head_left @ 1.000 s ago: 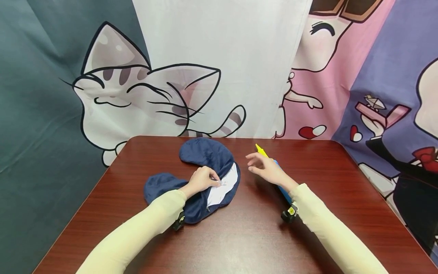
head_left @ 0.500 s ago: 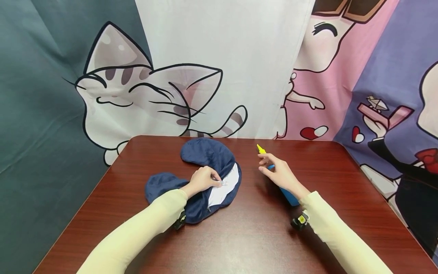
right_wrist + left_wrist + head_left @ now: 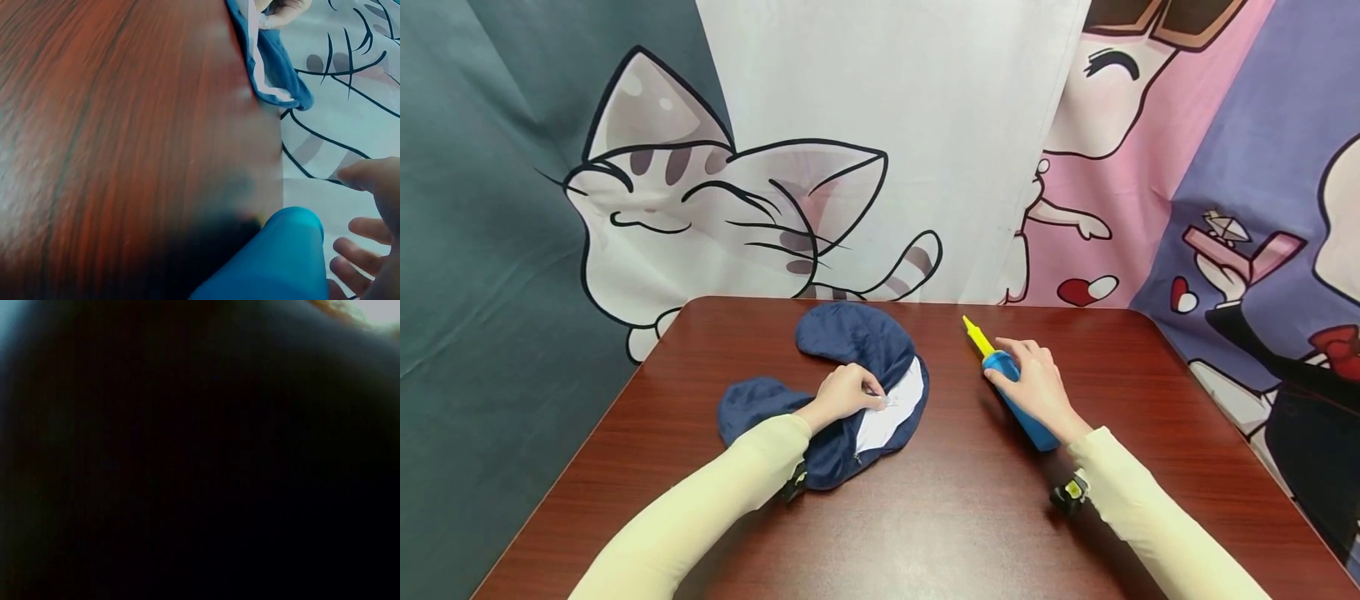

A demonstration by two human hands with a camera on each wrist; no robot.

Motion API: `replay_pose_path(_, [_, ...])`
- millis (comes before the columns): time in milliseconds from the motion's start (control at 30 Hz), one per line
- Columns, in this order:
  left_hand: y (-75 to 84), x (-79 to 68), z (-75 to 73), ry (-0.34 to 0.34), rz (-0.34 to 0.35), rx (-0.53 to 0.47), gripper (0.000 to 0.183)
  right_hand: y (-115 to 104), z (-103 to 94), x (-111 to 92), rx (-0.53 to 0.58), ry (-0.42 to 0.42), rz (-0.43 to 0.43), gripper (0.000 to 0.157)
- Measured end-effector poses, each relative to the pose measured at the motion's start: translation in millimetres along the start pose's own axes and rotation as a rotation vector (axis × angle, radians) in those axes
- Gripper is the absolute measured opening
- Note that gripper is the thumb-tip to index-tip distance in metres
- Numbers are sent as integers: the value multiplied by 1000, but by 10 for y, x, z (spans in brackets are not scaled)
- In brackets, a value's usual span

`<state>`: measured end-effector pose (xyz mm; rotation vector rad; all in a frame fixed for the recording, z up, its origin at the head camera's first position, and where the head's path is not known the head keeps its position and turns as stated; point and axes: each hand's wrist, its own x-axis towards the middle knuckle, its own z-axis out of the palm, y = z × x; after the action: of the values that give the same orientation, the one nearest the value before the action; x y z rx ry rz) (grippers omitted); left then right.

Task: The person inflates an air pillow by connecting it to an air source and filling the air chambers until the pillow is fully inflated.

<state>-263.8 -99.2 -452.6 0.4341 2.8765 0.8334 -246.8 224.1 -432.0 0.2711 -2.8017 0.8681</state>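
Observation:
In the head view a navy U-shaped neck pillow (image 3: 842, 329) lies on the table with its cover unzipped, baring a white inner bladder (image 3: 898, 412). My left hand (image 3: 842, 392) rests over the pillow and pinches a small clear valve (image 3: 889, 402) on the bladder between thumb and fingers. To the right lies a blue hand pump (image 3: 1026, 418) with a yellow nozzle (image 3: 979, 337) aimed at the table's far edge. Above the pump is my right hand (image 3: 1033, 379), thumb and fingers spread. The right wrist view has these fingers beside the pump's blue barrel (image 3: 275, 262), a gap between them.
The brown wooden table (image 3: 880, 533) ends at a cloth backdrop (image 3: 910, 100) printed with cartoon figures. Part of the pillow (image 3: 284, 69) appears at the top of the right wrist view. Nearly all of the left wrist view is dark.
My right hand has moved rightward and now hovers over the pump's front end, leaving the nozzle uncovered. My left hand keeps its place at the valve.

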Motion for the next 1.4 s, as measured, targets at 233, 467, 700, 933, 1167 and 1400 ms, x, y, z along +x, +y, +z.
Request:
replay_pose_path(233, [-3,-2,9,-6,-1,16,9,93,20,-50,-82,-81,89,68])
replay_pose_path(467, [15,-8,-1,-26,-5,24,8,118,14,-64,-117,-165,151,78])
replay_pose_path(700, [-2,-3,-4,-29,8,13,8,160,8,-54,-119,-191,139,78])
replay_pose_path(933, [-19,5,-4,-28,3,6,8,213,13,-52,-66,-170,82,73])
replay_pose_path(1167, [-22,-2,-11,-23,0,2,8,223,-31,-66,-9,-161,26,72])
replay_pose_path(1400, [-29,0,-8,-18,3,9,9,221,-93,-106,0,-179,-91,68])
